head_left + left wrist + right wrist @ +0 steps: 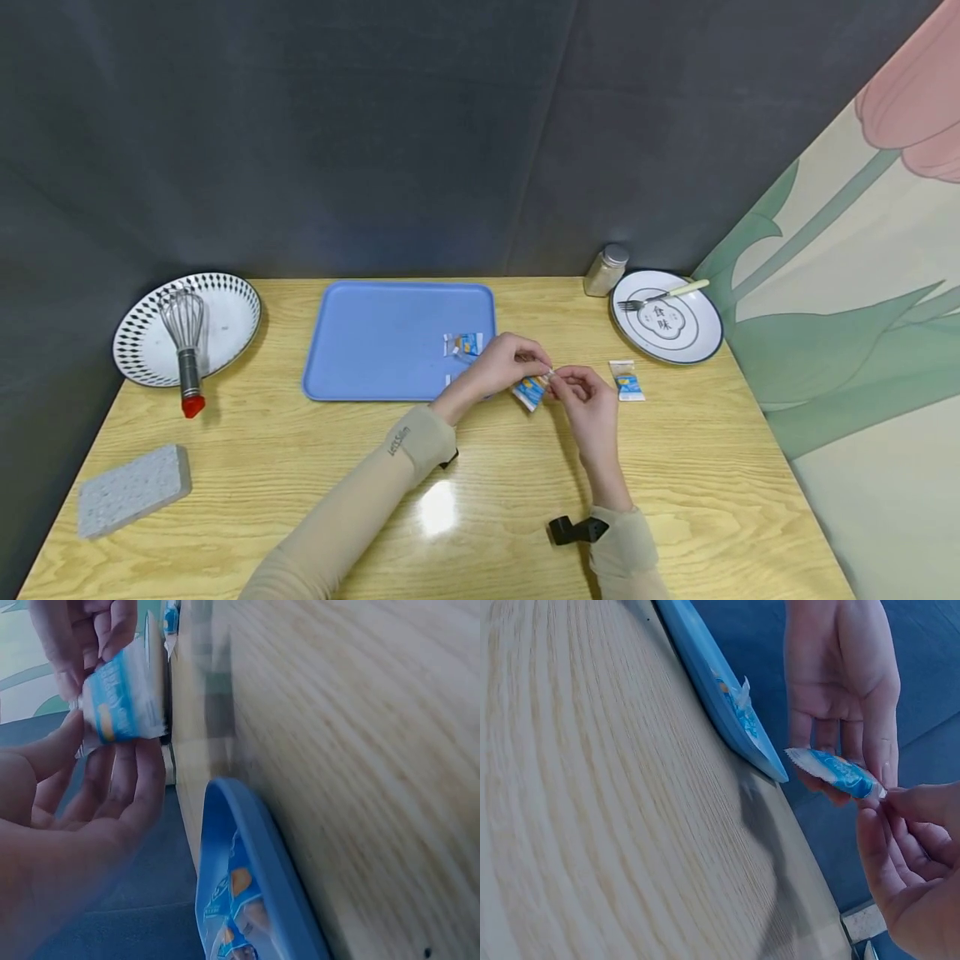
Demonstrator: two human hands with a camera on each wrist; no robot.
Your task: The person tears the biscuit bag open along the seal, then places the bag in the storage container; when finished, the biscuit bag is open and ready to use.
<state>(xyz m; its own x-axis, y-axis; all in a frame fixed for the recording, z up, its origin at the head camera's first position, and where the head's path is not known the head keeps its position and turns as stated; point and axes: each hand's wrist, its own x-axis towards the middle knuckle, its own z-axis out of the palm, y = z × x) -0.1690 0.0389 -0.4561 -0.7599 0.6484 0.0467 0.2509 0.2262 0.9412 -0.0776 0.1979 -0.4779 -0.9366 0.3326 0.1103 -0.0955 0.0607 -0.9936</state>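
Between both hands, above the wooden table, is a small blue-and-white snack packet (530, 392) with crimped ends. My left hand (504, 364) pinches its top edge with thumb and fingers. Right beside it, my right hand (587, 402) pinches the same crimped end, the fingertips of both hands close together. In the left wrist view the packet (116, 701) shows its printed face, with an orange-yellow picture. Side-on in the right wrist view, the packet (836, 772) looks puffed. Similar wrappers (463, 345) lie in the blue tray (382, 333), partly behind my left hand.
Another packet (627, 382) lies right of my right hand. Behind it stand a shaker jar (606, 271) and a plate (697, 337) with a fork (663, 295). On the left are a patterned bowl (232, 321), a whisk (187, 358) resting in it, and a grey sponge-like block (135, 490).
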